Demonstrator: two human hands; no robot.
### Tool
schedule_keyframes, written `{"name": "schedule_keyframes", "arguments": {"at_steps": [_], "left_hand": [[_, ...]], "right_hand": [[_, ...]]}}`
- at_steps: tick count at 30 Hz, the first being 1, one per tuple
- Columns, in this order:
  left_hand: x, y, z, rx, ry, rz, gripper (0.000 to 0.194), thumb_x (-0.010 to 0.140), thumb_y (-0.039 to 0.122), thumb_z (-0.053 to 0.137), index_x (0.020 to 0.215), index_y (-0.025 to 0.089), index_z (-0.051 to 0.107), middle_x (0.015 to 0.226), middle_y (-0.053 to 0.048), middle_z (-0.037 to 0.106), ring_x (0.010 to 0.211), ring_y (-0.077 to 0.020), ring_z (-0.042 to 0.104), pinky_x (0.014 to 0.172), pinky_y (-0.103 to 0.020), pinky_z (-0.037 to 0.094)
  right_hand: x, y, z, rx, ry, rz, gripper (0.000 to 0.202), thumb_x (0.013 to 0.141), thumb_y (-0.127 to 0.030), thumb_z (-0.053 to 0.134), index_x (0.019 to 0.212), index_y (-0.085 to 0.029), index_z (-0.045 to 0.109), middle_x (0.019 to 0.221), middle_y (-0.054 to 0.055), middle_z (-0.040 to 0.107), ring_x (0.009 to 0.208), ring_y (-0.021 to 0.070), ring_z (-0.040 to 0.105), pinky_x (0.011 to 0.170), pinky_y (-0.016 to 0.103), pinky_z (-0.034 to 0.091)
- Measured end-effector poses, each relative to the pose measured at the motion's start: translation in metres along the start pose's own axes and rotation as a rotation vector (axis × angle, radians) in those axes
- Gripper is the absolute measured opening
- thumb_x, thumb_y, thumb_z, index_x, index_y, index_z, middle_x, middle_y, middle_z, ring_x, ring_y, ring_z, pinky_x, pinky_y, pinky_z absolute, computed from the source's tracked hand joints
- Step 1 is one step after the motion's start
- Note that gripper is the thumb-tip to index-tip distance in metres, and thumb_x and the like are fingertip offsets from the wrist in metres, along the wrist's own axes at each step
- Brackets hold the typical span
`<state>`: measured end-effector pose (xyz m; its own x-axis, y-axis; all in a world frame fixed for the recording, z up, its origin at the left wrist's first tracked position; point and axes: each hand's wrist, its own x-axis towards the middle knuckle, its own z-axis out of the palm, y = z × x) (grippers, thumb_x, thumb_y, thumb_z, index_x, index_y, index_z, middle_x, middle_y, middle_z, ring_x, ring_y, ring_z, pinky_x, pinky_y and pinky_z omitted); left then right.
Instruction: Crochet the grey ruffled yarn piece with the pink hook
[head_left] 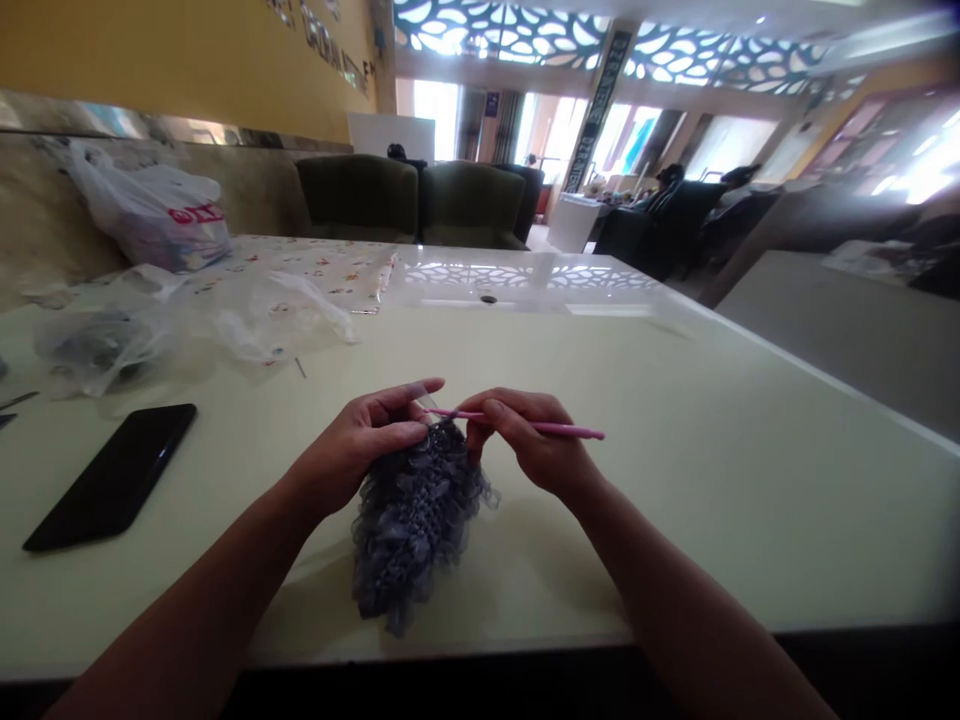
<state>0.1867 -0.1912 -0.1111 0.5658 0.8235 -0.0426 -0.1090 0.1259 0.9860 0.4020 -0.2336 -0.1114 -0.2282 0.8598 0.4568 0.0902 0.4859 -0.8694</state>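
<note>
- Left hand (375,430): pinching the top edge of the grey ruffled piece (420,515), thumb on the near side, index finger raised.
- Right hand (536,435): closed pen-style on the pink hook (574,431), tip pointing left.
- Piece is at the near-middle of the desk (712,480), hanging from the pinch toward the near edge; can't tell if its lower end touches down.
- Hook tip sits at the piece's top edge, between the hands. A translucent strand (426,396) shows by the left index finger; exact loop hidden.
- To do it well: keep the left pinch close to the working stitch, strand tension even, hook shaft level.
- Watch: dark loops are hard to read; ruffles could snag the tip. Fold them down and away.
- Phone (112,475) lies well left of the work.
</note>
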Motion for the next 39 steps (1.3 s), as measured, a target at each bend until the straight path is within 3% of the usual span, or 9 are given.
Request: {"name": "schedule_keyframes", "arguments": {"at_steps": [5,9,12,17,21,25,30,36,39], "left_hand": [[0.001,-0.002,0.003,0.040,0.005,-0.030,0.053,0.077,0.034,0.078,0.129,0.030,0.065,0.090,0.000,0.063,0.083,-0.0146,0.059,0.077,-0.026,0.046],[-0.001,-0.005,0.006,0.214,0.010,0.087,0.042,0.083,0.036,0.072,0.125,0.029,0.068,0.079,0.002,0.059,0.074,-0.0118,0.054,0.072,-0.024,0.044],[-0.003,-0.005,0.010,0.199,0.030,0.161,0.038,0.085,0.034,0.070,0.122,0.030,0.070,0.078,0.002,0.059,0.072,-0.0110,0.054,0.068,-0.023,0.043],[-0.004,-0.001,0.012,0.089,0.203,0.186,0.036,0.078,0.029,0.076,0.113,0.026,0.075,0.076,0.003,0.062,0.068,-0.0097,0.054,0.063,-0.021,0.043],[-0.002,0.000,0.010,0.024,0.412,0.211,0.039,0.075,0.028,0.077,0.114,0.025,0.074,0.072,0.004,0.062,0.061,-0.0075,0.051,0.057,-0.017,0.041],[0.001,-0.003,0.008,-0.046,0.449,0.217,0.041,0.077,0.028,0.077,0.117,0.028,0.072,0.071,0.005,0.060,0.060,-0.0054,0.051,0.057,-0.015,0.042],[0.003,-0.004,0.008,-0.087,0.455,0.226,0.040,0.076,0.026,0.077,0.116,0.028,0.073,0.069,0.006,0.058,0.058,-0.0041,0.050,0.055,-0.013,0.042],[0.001,-0.005,0.008,0.050,0.476,0.274,0.040,0.079,0.028,0.075,0.118,0.026,0.072,0.071,0.005,0.058,0.061,-0.0060,0.048,0.058,-0.015,0.041],[0.000,-0.006,0.009,0.077,0.404,0.303,0.040,0.080,0.028,0.073,0.119,0.026,0.071,0.075,0.004,0.057,0.064,-0.0072,0.049,0.060,-0.017,0.040]], "right_hand": [[0.000,0.002,0.005,0.091,-0.029,0.058,0.027,0.097,-0.033,0.051,0.090,-0.014,0.069,0.066,0.000,0.067,0.056,0.0115,0.065,0.061,0.026,0.054],[-0.002,0.004,0.010,0.164,-0.069,0.143,0.026,0.096,-0.036,0.053,0.086,-0.015,0.065,0.064,-0.002,0.063,0.053,0.0098,0.061,0.054,0.023,0.050],[-0.002,0.004,0.013,0.190,-0.077,0.161,0.027,0.093,-0.039,0.058,0.084,-0.015,0.063,0.064,-0.003,0.058,0.056,0.0090,0.056,0.055,0.022,0.048],[-0.002,0.008,0.017,0.207,-0.120,0.203,0.029,0.088,-0.044,0.065,0.097,-0.016,0.067,0.082,0.001,0.061,0.075,0.0117,0.054,0.066,0.024,0.046],[-0.004,0.013,0.026,0.366,-0.188,0.380,0.033,0.083,-0.047,0.070,0.084,-0.014,0.062,0.072,-0.001,0.056,0.066,0.0107,0.049,0.063,0.024,0.042],[-0.005,0.010,0.032,0.313,-0.098,0.300,0.032,0.079,-0.038,0.073,0.069,-0.016,0.051,0.066,-0.005,0.045,0.062,0.0086,0.041,0.058,0.022,0.033],[-0.005,0.004,0.031,0.164,-0.086,0.232,0.027,0.079,-0.028,0.069,0.068,-0.017,0.048,0.067,-0.005,0.042,0.065,0.0094,0.039,0.059,0.023,0.032],[-0.005,0.007,0.029,0.126,-0.111,0.219,0.037,0.087,-0.046,0.062,0.068,-0.017,0.048,0.066,-0.004,0.042,0.063,0.0094,0.038,0.057,0.023,0.031],[-0.004,0.010,0.027,0.070,-0.039,0.183,0.034,0.090,-0.048,0.058,0.076,-0.016,0.057,0.070,-0.002,0.050,0.065,0.0106,0.044,0.059,0.023,0.034]]}}
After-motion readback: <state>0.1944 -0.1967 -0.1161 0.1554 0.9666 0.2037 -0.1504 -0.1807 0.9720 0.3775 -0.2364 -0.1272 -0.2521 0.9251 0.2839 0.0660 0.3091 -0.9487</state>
